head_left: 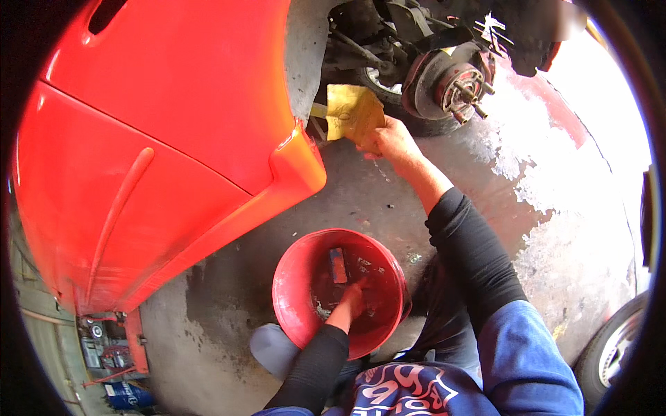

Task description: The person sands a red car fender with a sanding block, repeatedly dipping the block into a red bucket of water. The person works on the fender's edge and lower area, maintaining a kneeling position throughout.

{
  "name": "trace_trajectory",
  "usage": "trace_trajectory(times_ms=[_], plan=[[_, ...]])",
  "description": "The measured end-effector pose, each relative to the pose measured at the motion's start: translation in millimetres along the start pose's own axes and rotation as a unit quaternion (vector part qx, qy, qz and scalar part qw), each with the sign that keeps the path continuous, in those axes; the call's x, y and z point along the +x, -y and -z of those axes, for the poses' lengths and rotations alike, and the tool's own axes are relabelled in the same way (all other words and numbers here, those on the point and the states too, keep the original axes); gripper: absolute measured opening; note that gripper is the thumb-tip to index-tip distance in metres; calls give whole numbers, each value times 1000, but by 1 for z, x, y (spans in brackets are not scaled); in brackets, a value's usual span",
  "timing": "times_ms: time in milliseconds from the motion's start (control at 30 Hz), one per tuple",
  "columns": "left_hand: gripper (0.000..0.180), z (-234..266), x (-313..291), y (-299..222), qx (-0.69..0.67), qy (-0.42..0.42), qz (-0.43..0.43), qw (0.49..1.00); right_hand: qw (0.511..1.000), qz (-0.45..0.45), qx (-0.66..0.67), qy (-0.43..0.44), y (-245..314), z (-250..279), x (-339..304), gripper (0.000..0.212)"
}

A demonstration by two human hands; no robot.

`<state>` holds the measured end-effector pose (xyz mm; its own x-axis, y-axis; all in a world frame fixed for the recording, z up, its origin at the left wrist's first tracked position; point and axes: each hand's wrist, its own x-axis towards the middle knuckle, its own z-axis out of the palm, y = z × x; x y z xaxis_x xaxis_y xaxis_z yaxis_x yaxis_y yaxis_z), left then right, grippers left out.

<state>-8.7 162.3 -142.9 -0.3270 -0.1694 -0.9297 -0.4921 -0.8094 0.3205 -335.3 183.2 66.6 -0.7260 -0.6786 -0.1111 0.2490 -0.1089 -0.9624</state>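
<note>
My right hand (390, 142) grips a yellow sheet of sandpaper (350, 114) by its edge, fingers wrapped around it. It is held up between the red car's lower body edge and the bare wheel hub (463, 90). My left hand (352, 299) reaches down into a red bucket (291, 277) of dark water, and its fingers are hidden below the surface. Close to that hand, a small red and blue rectangular block (338, 265) lies in the bucket, with pale flecks around it. Glossy red car bodywork (173, 125) fills the upper left.
A wheel with a tyre (610, 353) lies at the lower right. At the lower left stand a red metal jack-like frame (135, 340) and a blue container (128, 395). The concrete floor (229, 305) has dark wet patches, and strong light falls on its right side.
</note>
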Motion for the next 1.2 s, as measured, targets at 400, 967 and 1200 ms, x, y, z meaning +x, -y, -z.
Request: trace_trajectory(times_ms=[400,967,1200], plan=[[51,-113,-268,-255,141,171,-469,855,991,-29,99,90,-54,-72,15,35],[41,4,-46,4,137,-32,-90,986,955,-240,175,20,-55,-100,10,44],[19,-27,-166,-142,-97,246,-301,916,957,-202,208,14,-53,-87,13,42]])
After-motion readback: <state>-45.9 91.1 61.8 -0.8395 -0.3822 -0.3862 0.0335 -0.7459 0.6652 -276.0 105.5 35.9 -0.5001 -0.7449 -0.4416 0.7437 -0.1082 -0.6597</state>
